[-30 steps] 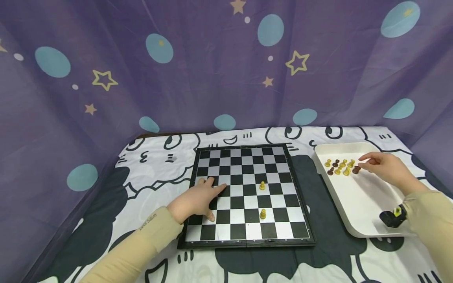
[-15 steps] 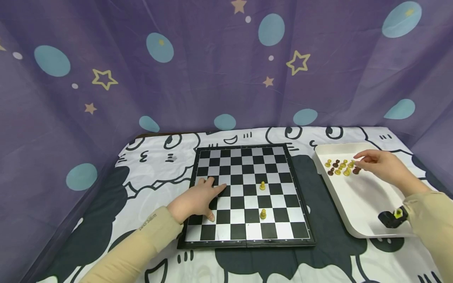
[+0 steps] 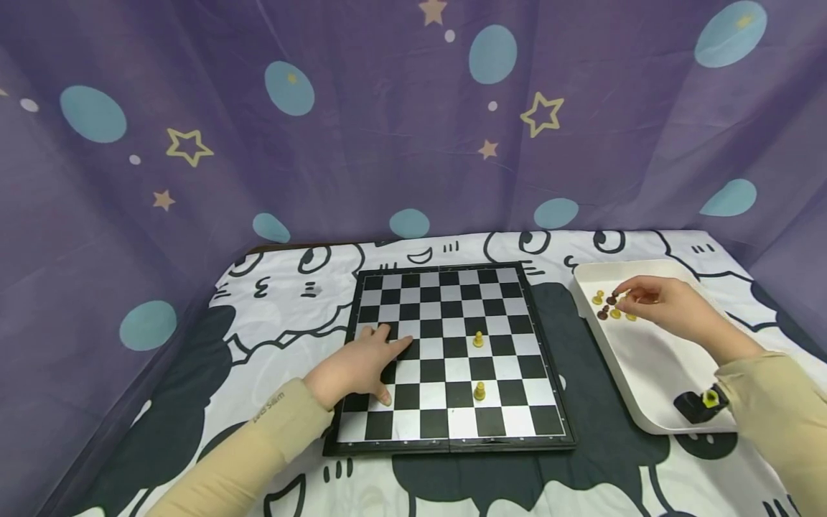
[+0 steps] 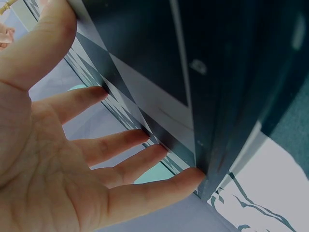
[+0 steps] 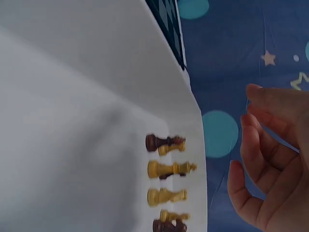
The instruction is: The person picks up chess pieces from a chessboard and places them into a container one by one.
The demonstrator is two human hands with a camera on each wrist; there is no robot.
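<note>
My left hand (image 3: 362, 365) rests on the left side of the black-and-white chessboard (image 3: 459, 370), fingers spread. In the left wrist view its fingertips touch the board near the black rim. Two small yellow chess pieces, one (image 3: 478, 339) behind the other (image 3: 479, 391), stand upright on the board's right half. My right hand (image 3: 662, 305) hovers over the chess pieces in the white tray, fingers loosely bent, with nothing visible between them. A yellow king (image 5: 169, 169), a brown chess piece (image 5: 155, 142) and a brown knight (image 5: 169, 226) stand there with several others. The hand hides part of the group in the head view.
The white tray (image 3: 652, 388) stands right of the chessboard, its raised wall facing the board. A patterned white and dark grey cloth (image 3: 601, 445) lies beneath both. Behind the table hangs a purple curtain (image 3: 362, 172).
My right hand has moved left over the tray and now covers the right end of the chess-piece group. My left hand stays in place on the chessboard.
</note>
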